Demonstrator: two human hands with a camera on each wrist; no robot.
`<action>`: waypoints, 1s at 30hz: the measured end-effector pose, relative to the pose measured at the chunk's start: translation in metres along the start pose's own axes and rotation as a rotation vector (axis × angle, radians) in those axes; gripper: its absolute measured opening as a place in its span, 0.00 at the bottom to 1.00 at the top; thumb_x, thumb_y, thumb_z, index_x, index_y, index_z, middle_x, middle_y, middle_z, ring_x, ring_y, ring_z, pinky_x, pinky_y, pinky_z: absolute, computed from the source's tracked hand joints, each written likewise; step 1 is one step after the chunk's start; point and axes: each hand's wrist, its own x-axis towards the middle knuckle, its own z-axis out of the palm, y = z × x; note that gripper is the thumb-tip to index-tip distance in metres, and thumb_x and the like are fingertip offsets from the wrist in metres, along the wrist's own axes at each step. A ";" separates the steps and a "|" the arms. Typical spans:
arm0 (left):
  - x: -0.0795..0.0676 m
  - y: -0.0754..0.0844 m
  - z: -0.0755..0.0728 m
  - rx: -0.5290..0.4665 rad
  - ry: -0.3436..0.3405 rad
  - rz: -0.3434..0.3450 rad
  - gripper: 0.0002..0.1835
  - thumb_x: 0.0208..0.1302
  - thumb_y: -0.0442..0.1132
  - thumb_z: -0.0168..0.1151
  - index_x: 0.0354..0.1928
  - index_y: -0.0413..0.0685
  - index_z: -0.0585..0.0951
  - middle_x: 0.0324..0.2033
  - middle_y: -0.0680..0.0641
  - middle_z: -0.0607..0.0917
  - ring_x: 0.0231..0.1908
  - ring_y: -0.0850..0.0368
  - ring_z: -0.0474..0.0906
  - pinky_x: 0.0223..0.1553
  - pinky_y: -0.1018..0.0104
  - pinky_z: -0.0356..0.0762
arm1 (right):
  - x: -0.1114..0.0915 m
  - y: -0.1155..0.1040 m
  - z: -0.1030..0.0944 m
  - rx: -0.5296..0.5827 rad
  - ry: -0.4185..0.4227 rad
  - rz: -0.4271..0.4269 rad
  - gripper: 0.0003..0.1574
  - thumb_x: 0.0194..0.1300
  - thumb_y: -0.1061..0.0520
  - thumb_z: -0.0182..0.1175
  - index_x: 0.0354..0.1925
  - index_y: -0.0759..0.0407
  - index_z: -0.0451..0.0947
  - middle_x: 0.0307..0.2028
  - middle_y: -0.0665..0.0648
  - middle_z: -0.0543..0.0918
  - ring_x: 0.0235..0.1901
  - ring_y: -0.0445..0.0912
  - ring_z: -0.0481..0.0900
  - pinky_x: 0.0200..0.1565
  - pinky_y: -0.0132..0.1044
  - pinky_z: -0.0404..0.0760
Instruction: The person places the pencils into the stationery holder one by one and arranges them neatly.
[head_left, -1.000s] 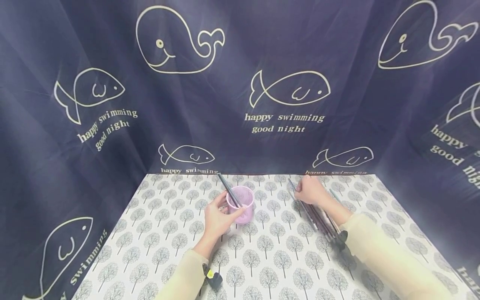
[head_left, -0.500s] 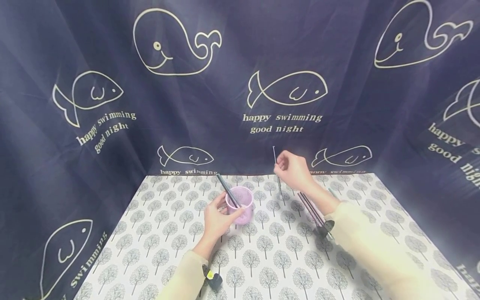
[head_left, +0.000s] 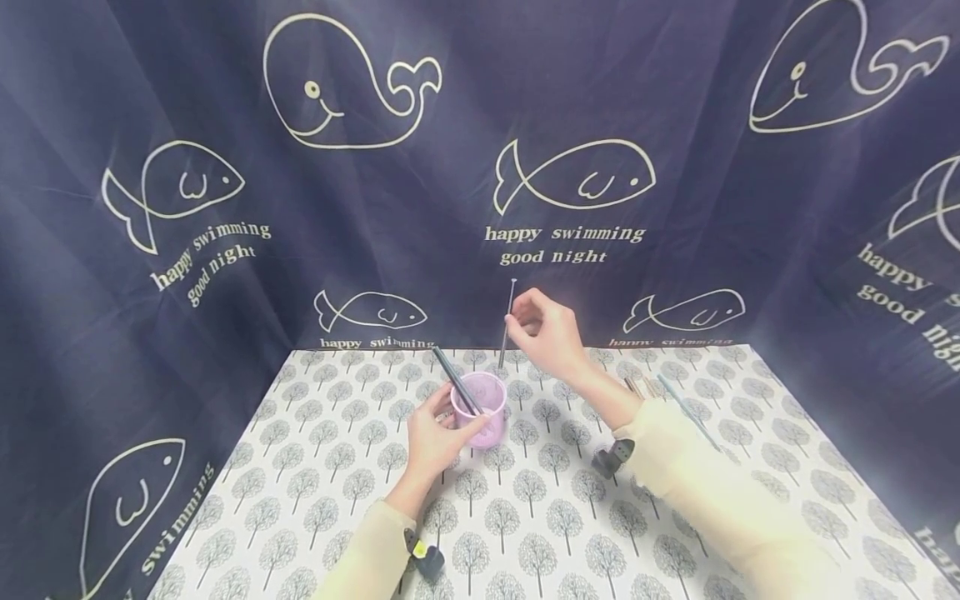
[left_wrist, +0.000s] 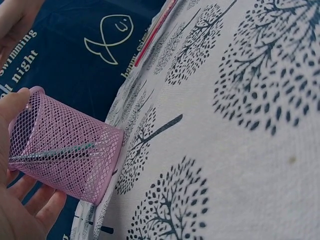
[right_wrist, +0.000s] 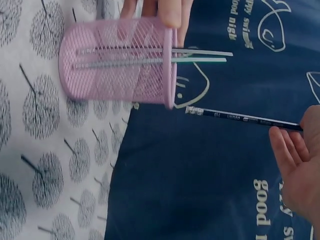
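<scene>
A pink mesh pencil cup (head_left: 491, 433) stands upright on the table, two pencils (head_left: 456, 379) leaning out of its left side. Around its near left side curls my left hand (head_left: 435, 437), thumb by the rim; in the left wrist view its fingers lie along the mesh. My right hand (head_left: 551, 333) pinches a dark pencil (right_wrist: 240, 118) near its upper end. That pencil points down, almost vertical, above and just behind the cup's right rim. Its silver eraser end (right_wrist: 194, 110) is lowest and apart from the cup in the right wrist view.
Several more pencils (head_left: 637, 386) lie right of the cup, partly hidden by my right forearm. A pale teal pencil (head_left: 686, 408) lies beyond them. A dark blue curtain (head_left: 450, 192) with fish and whale drawings hangs behind the tree-print tablecloth (head_left: 525, 533).
My right hand has lifted a pencil from the pile on the right and carried it left, up to the cup. The left hand and cup have stayed put.
</scene>
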 end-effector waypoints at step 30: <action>0.002 -0.004 0.000 0.015 -0.001 0.052 0.43 0.49 0.43 0.87 0.67 0.37 0.80 0.56 0.34 0.89 0.56 0.39 0.89 0.53 0.53 0.94 | -0.025 0.014 0.059 -0.131 -0.336 -0.003 0.05 0.71 0.62 0.68 0.43 0.58 0.81 0.36 0.55 0.89 0.37 0.45 0.88 0.40 0.34 0.94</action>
